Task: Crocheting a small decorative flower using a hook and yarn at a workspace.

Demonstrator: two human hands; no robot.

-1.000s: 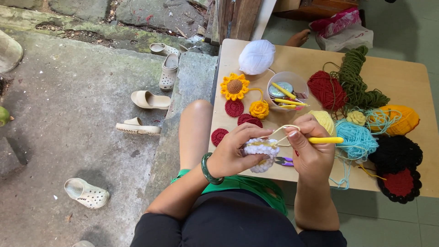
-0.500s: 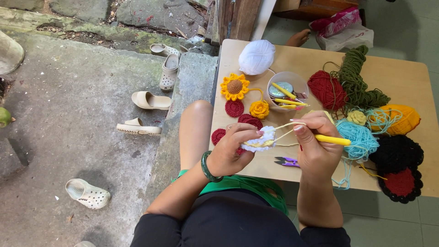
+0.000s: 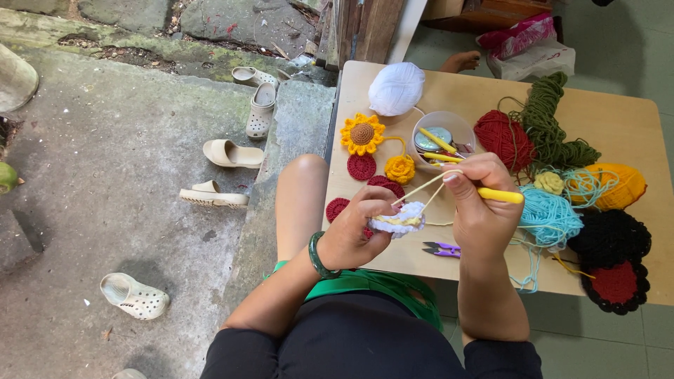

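Both hands are closed over the wooden table [image 3: 632, 126]. Her left hand [image 3: 354, 231] pinches a small white-and-yellow crocheted piece [image 3: 399, 220], held just above the table's near edge. Her right hand [image 3: 477, 203] grips a yellow-handled crochet hook [image 3: 500, 196], with pale yarn strands [image 3: 421, 188] stretched between them.

Looked like the threshold of a home, half indoors and half in a yard. Showed a low wooden table [image 3: 632, 119] on green floor tiles [image 3: 604, 344], loaded with yarn balls [image 3: 397, 88] and crocheted flowers [image 3: 362, 133]. Opened beside it onto rough concrete [image 3: 105, 140] strewn with kicked-off sandals [image 3: 228, 153] and clogs [image 3: 133, 296].
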